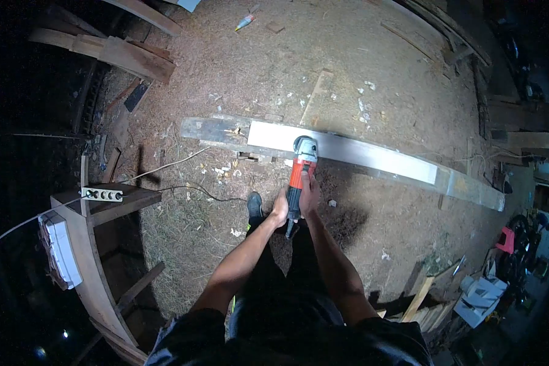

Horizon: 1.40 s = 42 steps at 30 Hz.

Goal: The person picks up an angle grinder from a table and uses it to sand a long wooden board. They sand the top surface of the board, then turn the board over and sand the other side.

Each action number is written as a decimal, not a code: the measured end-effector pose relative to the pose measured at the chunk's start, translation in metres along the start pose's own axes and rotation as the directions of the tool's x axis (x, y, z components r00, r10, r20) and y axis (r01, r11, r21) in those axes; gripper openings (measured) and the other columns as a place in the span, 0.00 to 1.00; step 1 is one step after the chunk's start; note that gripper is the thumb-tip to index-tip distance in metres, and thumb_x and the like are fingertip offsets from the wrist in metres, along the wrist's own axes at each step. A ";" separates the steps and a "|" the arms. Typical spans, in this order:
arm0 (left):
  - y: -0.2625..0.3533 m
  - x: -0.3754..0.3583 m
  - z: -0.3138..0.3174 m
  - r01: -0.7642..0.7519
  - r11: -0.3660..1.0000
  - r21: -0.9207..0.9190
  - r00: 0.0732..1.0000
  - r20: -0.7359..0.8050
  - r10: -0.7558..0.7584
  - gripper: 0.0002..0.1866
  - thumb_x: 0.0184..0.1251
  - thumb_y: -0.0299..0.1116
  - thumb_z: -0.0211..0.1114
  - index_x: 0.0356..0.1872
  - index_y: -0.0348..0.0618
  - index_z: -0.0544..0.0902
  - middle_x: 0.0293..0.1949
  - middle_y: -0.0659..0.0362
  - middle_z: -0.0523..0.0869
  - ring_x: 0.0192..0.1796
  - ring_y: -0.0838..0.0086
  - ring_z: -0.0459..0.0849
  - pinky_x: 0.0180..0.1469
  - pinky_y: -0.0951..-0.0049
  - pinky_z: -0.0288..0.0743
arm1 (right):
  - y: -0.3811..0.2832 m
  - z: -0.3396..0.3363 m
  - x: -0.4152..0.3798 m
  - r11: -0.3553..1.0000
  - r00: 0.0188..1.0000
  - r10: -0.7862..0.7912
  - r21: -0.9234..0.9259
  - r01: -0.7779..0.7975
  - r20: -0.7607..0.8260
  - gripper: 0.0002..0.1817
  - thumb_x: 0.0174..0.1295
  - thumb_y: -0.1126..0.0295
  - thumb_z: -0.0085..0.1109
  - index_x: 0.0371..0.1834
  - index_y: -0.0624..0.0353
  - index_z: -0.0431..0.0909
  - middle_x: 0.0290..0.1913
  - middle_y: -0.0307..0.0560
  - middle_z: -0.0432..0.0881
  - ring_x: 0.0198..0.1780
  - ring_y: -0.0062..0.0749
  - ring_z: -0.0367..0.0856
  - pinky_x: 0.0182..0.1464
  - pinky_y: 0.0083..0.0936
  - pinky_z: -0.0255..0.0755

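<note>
Left hand (280,206) and right hand (310,194) are both wrapped around a red-and-black angle grinder (298,175), the right one a bit closer to its head. That head's right over a white strip (378,160) on a longer plank (213,129), can't tell if it's touching.

harsh light whitens the pale board (375,157), dark shadows fall on the ground (402,100), outer edges sink into black, wide-angle distortion bows straight lines
</note>
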<state>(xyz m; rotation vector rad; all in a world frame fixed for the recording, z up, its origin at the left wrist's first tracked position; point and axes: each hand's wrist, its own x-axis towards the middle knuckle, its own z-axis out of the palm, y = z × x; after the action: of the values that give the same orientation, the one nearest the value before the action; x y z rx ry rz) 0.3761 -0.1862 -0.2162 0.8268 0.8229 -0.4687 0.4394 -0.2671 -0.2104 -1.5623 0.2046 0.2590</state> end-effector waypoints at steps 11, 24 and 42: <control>-0.026 0.070 -0.022 -0.016 0.986 -0.164 1.000 -0.018 0.014 0.26 0.73 0.54 0.29 0.44 0.46 0.72 0.20 0.56 0.77 0.14 0.68 0.76 0.12 0.68 0.71 | 0.049 0.008 0.041 0.967 0.998 0.062 -0.249 -0.059 0.007 0.25 0.66 0.49 0.52 0.34 0.67 0.77 0.28 0.54 0.79 0.33 0.36 0.76 0.39 0.33 0.68; -0.012 0.087 -0.025 -0.006 0.963 -0.271 0.999 -0.042 -0.006 0.24 0.73 0.53 0.32 0.40 0.49 0.74 0.21 0.59 0.78 0.16 0.68 0.76 0.15 0.64 0.70 | 0.051 0.032 0.057 1.000 0.997 -0.019 -0.013 0.020 0.075 0.25 0.68 0.50 0.51 0.32 0.66 0.77 0.27 0.42 0.77 0.32 0.22 0.69 0.36 0.26 0.66; -0.013 0.094 -0.037 -0.087 0.923 -0.374 0.996 -0.023 0.085 0.26 0.74 0.54 0.33 0.48 0.49 0.76 0.33 0.60 0.82 0.31 0.70 0.82 0.31 0.65 0.78 | 0.073 0.041 0.071 0.968 0.987 -0.073 -0.226 0.105 0.143 0.32 0.66 0.42 0.47 0.35 0.68 0.78 0.28 0.58 0.79 0.33 0.31 0.76 0.39 0.32 0.70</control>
<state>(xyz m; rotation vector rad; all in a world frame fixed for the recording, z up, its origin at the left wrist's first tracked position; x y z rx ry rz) 0.4081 -0.1699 -0.3119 0.5057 0.8446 -0.2186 0.4847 -0.2249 -0.3004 -1.7751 -0.0020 0.3244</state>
